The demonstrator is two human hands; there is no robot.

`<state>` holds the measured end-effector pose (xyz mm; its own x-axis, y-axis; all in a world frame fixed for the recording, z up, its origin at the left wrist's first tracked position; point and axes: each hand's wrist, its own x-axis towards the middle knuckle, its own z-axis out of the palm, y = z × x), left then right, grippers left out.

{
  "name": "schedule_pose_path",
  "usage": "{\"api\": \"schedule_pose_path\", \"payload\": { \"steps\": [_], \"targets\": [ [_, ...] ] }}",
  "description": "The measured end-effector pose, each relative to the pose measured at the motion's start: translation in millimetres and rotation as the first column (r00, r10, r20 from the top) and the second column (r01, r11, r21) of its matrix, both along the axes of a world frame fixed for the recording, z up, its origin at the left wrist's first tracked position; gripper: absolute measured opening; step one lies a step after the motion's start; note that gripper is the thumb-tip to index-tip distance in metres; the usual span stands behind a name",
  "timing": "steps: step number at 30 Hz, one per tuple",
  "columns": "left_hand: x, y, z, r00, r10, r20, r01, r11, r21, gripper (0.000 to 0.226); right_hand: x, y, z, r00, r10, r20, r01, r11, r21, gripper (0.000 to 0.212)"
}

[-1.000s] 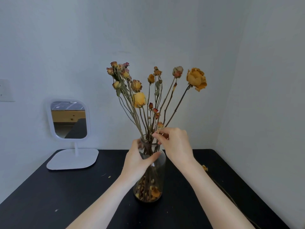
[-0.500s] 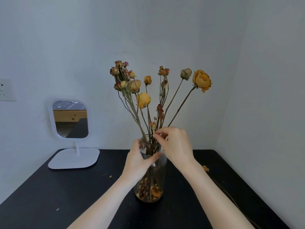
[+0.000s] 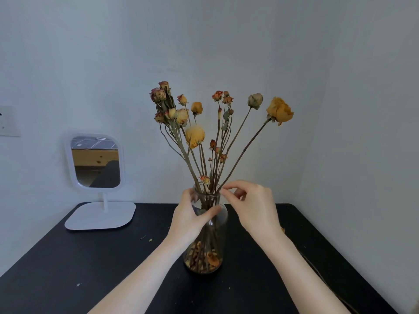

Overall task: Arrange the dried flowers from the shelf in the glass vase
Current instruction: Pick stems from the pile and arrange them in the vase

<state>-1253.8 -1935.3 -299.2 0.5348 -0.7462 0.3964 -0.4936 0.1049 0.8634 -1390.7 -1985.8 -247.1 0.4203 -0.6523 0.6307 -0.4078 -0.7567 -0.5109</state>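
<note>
Looked nearly done: dried flowers [image 3: 195, 135] stood in the glass vase [image 3: 215, 234], left hand [image 3: 189, 215] gripped its neck, right hand [image 3: 251, 207] pinched a stem [image 3: 244, 152], only spacing tweaks left.

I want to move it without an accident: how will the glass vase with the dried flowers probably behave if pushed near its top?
The glass vase is tall and narrow, with the dried flowers spreading high above, so it would probably tip rather than slide. The flowers look brittle: loose petals lie at its bottom, so jolts may shed more.
</note>
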Motion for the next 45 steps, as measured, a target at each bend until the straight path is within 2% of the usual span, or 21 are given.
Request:
{"api": "schedule_pose_path", "payload": {
  "steps": [2,5,7,8,10,14,17,19,23,29,40,45],
  "targets": [
    [-2.6,2.9,-3.2,0.999,0.035,-0.038,-0.035,0.999,0.004,0.08,-14.6,-6.5,-7.5,0.999,-0.034,-0.011,0.034,0.998,0.061,0.019],
    [-10.1,15.9,-13.9,0.977,0.203,-0.07,-0.208,0.976,-0.067,0.082,-42.6,-23.9,-22.7,0.994,-0.105,-0.009,0.105,0.98,0.169,0.016],
    [-19.8,29.3,-26.6,0.949,0.315,-0.003,-0.312,0.938,-0.153,0.063,-63.9,-37.5,-33.4,0.987,-0.159,-0.02,0.16,0.96,0.229,0.012],
    [-26.7,35.8,-34.3,0.943,0.327,0.058,-0.311,0.932,-0.185,0.052,-74.7,-44.3,-38.8,0.982,-0.183,-0.04,0.187,0.951,0.245,0.01],
    [-43.0,44.7,-49.9,0.957,0.241,0.159,-0.212,0.96,-0.18,0.036,-95.7,-56.6,-49.0,0.972,-0.223,-0.073,0.235,0.931,0.279,0.006],
    [-77.3,37.7,-68.5,0.969,-0.093,0.228,0.087,0.996,0.037,0.021,-133.7,-77.5,-69.6,0.944,-0.314,-0.105,0.33,0.874,0.356,0.004],
    [-100.0,11.3,-72.1,0.943,-0.21,0.257,0.147,0.958,0.245,0.014,-155.0,-88.7,-82.3,0.923,-0.336,-0.19,0.385,0.829,0.405,0.004],
    [-114.6,-9.4,-72.5,0.944,-0.242,0.226,0.153,0.925,0.348,0.013,-163.6,-93.1,-88.7,0.911,-0.297,-0.286,0.399,0.812,0.426,0.004],
    [-138.5,-47.4,-74.2,0.963,-0.244,0.118,0.155,0.854,0.497,0.014,-165.9,-95.1,-100.8,0.873,-0.17,-0.457,0.394,0.799,0.455,0.009],
    [-155.1,-83.6,-76.4,0.987,-0.148,0.058,0.09,0.819,0.567,0.017,-152.5,-97.0,-109.7,0.847,-0.067,-0.528,0.363,0.797,0.482,0.021],
    [-165.2,-108.8,-84.2,0.993,-0.107,0.051,0.045,0.742,0.669,0.012,-143.3,-105.1,-118.8,0.826,-0.103,-0.553,0.418,0.77,0.481,0.012],
    [-162.9,-110.9,-82.8,0.997,-0.067,0.025,0.031,0.715,0.698,0.024,-143.3,-104.3,-117.8,0.828,-0.133,-0.545,0.442,0.753,0.487,0.017]
  ]
}}
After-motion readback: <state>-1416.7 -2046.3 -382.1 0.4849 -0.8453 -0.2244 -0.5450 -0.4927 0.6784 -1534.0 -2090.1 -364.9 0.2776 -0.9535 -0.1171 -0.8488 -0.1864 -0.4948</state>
